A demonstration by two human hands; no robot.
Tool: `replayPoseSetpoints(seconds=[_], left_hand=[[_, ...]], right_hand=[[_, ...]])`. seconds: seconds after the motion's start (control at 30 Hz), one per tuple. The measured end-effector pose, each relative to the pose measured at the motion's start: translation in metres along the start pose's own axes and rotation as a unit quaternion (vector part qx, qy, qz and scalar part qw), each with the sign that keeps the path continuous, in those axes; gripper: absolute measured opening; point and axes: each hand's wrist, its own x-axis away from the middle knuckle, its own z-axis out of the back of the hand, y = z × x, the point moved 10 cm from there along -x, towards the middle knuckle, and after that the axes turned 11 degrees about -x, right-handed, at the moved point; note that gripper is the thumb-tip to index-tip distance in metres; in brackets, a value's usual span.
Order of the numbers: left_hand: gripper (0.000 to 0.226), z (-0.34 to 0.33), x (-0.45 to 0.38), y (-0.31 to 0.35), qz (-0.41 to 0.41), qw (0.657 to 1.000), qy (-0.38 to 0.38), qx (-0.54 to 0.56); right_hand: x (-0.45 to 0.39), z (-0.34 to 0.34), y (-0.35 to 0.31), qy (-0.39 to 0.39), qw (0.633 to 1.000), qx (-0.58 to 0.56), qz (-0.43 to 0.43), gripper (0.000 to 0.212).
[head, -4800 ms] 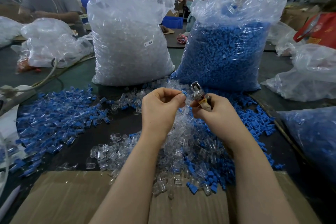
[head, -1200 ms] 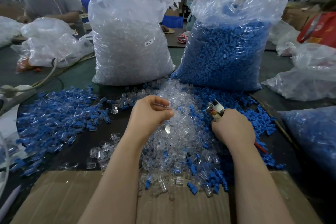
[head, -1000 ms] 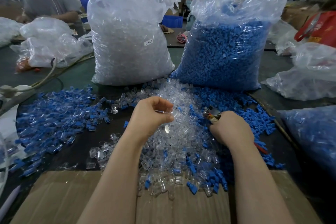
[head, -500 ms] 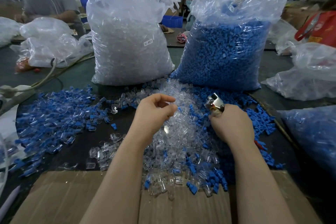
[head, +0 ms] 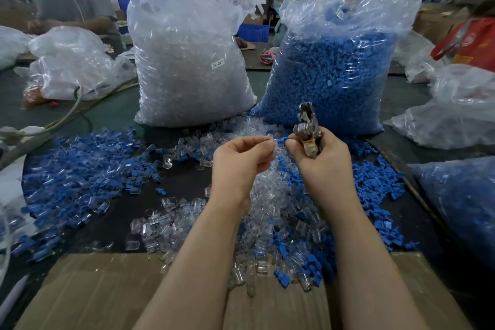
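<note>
- The left hand [head: 238,166] is raised above the counter [head: 184,182], just left of frame centre. Its grip is curled, with thumb and forefinger pinching a small clear piece [head: 270,142] at the hand's 1 o'clock.
- The right hand [head: 325,169] is raised level with it, at its 3 o'clock. The two hands are near each other but apart.
- The right grip holds two things. Thumb and forefinger pinch a small blue piece [head: 282,140] that points to 9 o'clock, towards the clear piece. The remaining fingers are wrapped round the handles of metal pliers [head: 308,126].
- The pliers stand nearly upright, nose to 12 o'clock. Whether the nose is parted cannot be told.
- The blue piece and the clear piece sit just beside each other, tip to tip. Contact cannot be confirmed.
- Below both hands, at 6 o'clock, a heap of clear pieces [head: 276,211] lies on the counter, mixed with blue ones along its right side.
- At 9 o'clock a wide spread of blue pieces [head: 80,169] covers the counter.
- At 11 o'clock stands a bag of clear parts [head: 187,83] bearing a white label [head: 217,64]. Beside it, at 1 o'clock, stands a bag of blue parts [head: 334,75].
- A cardboard sheet [head: 107,292] lies along the near edge at 6 o'clock, beneath the forearms, and a few loose pieces rest on it.
</note>
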Motion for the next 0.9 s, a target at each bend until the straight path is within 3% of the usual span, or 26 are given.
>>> replayPoseSetpoints(seconds=[0.43,0.67,0.9], left_hand=[[0.009,-0.008,0.005,0.000,0.029,0.997,-0.011,0.066],[0.007,-0.013,0.007,0.006,-0.014,0.997,-0.004,0.080],[0.006,-0.011,0.007,0.015,-0.075,0.997,0.022,0.007]], right_hand=[[0.003,-0.005,-0.010,0.009,0.999,-0.008,0.032,0.012],[0.003,-0.006,-0.011,0.022,0.999,-0.009,0.035,0.012],[0.001,-0.008,-0.007,0.013,0.999,-0.029,0.014,0.008]])
